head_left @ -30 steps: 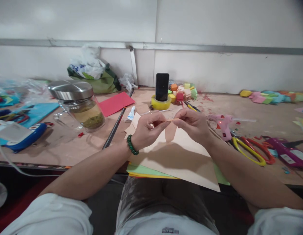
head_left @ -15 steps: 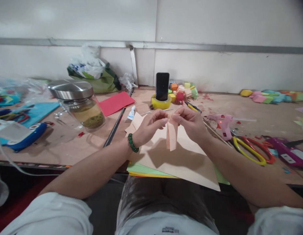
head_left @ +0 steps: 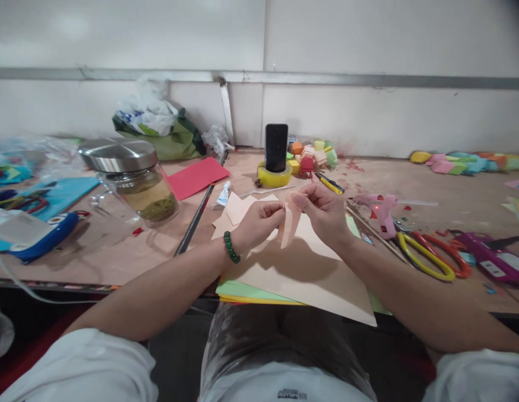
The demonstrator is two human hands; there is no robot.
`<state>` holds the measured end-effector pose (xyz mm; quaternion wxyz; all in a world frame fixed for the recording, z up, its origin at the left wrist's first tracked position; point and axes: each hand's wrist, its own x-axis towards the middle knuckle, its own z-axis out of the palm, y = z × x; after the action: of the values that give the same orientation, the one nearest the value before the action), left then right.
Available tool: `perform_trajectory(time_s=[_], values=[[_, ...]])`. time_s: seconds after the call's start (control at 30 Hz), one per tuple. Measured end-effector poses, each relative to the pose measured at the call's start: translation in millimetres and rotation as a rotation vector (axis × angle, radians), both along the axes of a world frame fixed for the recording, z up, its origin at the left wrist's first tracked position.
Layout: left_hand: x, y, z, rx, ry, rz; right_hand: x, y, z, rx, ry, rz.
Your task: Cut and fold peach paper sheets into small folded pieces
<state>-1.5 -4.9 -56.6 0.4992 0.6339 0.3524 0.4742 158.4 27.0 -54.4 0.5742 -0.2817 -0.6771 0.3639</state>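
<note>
Between my two hands a folded strip of peach paper [head_left: 289, 224] hangs above the stack. My left hand [head_left: 261, 223], with a green bead bracelet at the wrist, pinches its left edge. From the upper right, my right hand [head_left: 324, 211] grips the strip between thumb and fingers. Below both hands lies a large peach sheet [head_left: 322, 293] on top of green and yellow sheets [head_left: 251, 293] at the table's front edge. Several cut peach paper pieces [head_left: 238, 209] rest just left of my left hand.
A phone [head_left: 276, 148] stands in a yellow tape roll [head_left: 274, 177], beside folded paper shapes [head_left: 313, 156]. At right lie a pink glue gun [head_left: 382, 212], scissors [head_left: 427, 259] and a purple tool [head_left: 494, 259]. A lidded glass jug [head_left: 148, 195] and red paper [head_left: 198, 177] are at left.
The paper strip has turned and its lower end has swung left. My left hand has dropped slightly, and my right hand has shifted a little to the right.
</note>
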Motion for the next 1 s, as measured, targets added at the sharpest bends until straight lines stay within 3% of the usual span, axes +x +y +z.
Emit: perform_trajectory(time_s=[0.13,0.3,0.53,0.77,1.0], values=[[-0.4,3.3,-3.5,0.043,0.024,-0.004,-3.0,-2.9,-4.6,-0.002,0.008,-0.009],[3.7,3.2,-6.1,-0.006,-0.057,-0.075,-7.1,-9.7,-5.3,-0.116,0.043,0.142],[8.1,-1.8,-3.1,-0.045,-0.082,0.049,-10.8,-12.6,-2.8,-0.199,0.152,0.214],[10.6,-1.8,-9.2,-0.179,-0.063,0.029,-9.5,-4.9,-7.0,-0.137,0.156,0.047],[12.4,-7.0,-4.4,-0.166,0.101,0.048,-9.1,2.3,-7.5,-0.122,0.225,-0.021]])
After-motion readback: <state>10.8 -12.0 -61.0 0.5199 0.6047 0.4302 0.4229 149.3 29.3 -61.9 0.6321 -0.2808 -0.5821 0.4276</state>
